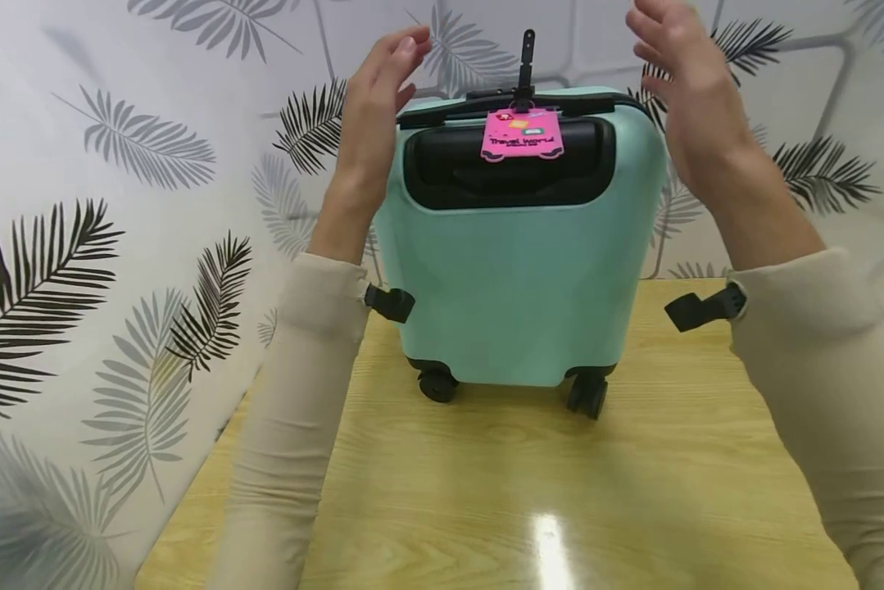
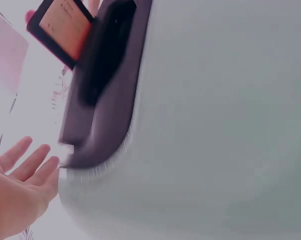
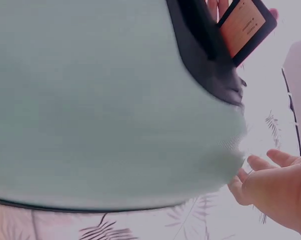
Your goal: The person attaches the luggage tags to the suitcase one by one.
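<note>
A mint-green suitcase (image 1: pixel 511 287) stands upright on its wheels in the head view. A pink luggage tag (image 1: pixel 521 147) lettered "Travel World" lies over the black recess at its top, and a black strap (image 1: pixel 527 65) sticks up from the tag. My left hand (image 1: pixel 370 119) is raised beside the upper left corner, fingers relaxed. On the other side, my right hand (image 1: pixel 695 94) is lifted near the upper right corner, holding nothing. In the left wrist view, the left fingers (image 2: pixel 40 172) spread at the case's edge; the right wrist view has the right hand (image 3: pixel 278 187) close to the opposite edge.
The suitcase rests on a glossy wood-grain table (image 1: pixel 442 492). Behind and to the left rises a pale wall covering (image 1: pixel 139 221) printed with black and grey leaves. Small black clips (image 1: pixel 390 303) project from both sleeves at the wrists.
</note>
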{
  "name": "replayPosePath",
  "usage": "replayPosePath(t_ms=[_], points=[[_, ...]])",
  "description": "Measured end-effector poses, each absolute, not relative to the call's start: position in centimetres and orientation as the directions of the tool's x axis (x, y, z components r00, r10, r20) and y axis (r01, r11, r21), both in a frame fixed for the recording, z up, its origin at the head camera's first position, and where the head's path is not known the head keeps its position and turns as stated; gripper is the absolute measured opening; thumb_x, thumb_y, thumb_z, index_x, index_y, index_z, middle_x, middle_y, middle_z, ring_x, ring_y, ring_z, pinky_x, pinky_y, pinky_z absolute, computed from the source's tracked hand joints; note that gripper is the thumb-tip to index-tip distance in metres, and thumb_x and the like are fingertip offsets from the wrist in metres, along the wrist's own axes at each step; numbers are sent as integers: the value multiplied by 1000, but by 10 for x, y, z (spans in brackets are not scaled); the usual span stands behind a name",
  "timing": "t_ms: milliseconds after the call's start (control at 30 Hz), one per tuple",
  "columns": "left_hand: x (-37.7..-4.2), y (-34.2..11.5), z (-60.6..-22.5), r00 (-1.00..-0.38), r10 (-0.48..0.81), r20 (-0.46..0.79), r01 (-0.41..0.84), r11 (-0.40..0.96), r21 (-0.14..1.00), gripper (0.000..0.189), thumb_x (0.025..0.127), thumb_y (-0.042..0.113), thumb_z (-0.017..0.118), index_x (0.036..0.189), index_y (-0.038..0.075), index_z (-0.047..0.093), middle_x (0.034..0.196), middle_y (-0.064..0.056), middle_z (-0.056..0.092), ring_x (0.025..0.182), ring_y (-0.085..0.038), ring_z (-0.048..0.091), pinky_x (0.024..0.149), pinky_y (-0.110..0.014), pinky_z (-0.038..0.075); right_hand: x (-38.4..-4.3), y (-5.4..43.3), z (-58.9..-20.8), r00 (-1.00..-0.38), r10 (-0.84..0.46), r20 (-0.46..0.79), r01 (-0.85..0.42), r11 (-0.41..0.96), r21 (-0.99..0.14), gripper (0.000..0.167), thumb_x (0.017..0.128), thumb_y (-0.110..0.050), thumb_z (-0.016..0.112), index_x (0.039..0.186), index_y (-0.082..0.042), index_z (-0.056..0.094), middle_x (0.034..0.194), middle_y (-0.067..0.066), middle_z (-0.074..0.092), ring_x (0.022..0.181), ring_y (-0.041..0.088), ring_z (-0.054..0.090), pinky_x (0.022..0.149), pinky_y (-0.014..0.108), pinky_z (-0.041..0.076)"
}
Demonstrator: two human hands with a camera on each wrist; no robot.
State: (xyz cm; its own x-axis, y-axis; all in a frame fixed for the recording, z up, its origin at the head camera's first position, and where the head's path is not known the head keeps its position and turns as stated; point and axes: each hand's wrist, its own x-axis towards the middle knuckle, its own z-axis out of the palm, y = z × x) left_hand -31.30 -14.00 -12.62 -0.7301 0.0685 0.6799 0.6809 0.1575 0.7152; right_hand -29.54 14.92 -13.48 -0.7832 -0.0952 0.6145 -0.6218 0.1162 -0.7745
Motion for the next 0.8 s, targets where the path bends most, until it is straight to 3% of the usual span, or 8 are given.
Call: replayPosePath(t_ms=[167, 267, 400, 533, 633, 800], points=[[-307, -170, -146, -752, 58, 657, 649, 245, 720, 45, 112, 30, 37, 151, 13, 52, 155, 3, 52, 141, -4, 46, 112, -16, 36, -291, 174, -158, -797, -116, 593, -601, 49, -798, 59, 111, -44, 27, 166, -22, 21, 173, -5, 17, 159, 12, 7, 126, 25, 1], [-304, -188, -161, -781, 86, 619, 609, 329, 722, 49, 112, 37, 36, 156, 20, 47, 159, 9, 46, 144, -1, 40, 115, -17, 32, -288, 186, -174, -815, -134, 564, -578, 99, -810, 61, 111, -47, 23, 167, -24, 18, 174, -7, 13, 159, 11, 4, 126, 25, -1], [-301, -206, -180, -830, 154, 536, 546, 422, 724, 55, 111, 50, 32, 162, 32, 36, 165, 18, 33, 151, 2, 27, 124, -29, 22, -285, 206, -195, -834, -156, 530, -544, 72, -836, 61, 112, -47, 23, 168, -24, 16, 174, -6, 10, 160, 12, 1, 126, 26, -4], [-300, -217, -196, -845, 182, 503, 528, 430, 732, 58, 110, 55, 29, 165, 36, 28, 168, 19, 25, 153, 2, 18, 127, -38, 13, -287, 227, -218, -854, -160, 496, -504, 10, -864, 61, 113, -45, 26, 168, -22, 14, 175, -3, 6, 160, 13, -3, 126, 27, -8], [-299, -225, -204, -847, 182, 500, 526, 425, 736, 59, 111, 55, 26, 166, 33, 24, 169, 17, 23, 154, 0, 16, 127, -37, 12, -289, 241, -238, -868, -179, 463, -484, 96, -870, 61, 113, -46, 22, 169, -25, 9, 175, -4, 2, 160, 13, -6, 126, 30, -10], [-298, -236, -221, -860, 198, 471, 504, 484, 715, 62, 111, 55, 22, 167, 29, 20, 172, 10, 18, 158, -8, 12, 128, -43, 9, -288, 259, -274, -880, -207, 427, -474, 398, -785, 58, 114, -45, 19, 168, -30, 4, 175, -4, -3, 159, 16, -10, 125, 49, -14]])
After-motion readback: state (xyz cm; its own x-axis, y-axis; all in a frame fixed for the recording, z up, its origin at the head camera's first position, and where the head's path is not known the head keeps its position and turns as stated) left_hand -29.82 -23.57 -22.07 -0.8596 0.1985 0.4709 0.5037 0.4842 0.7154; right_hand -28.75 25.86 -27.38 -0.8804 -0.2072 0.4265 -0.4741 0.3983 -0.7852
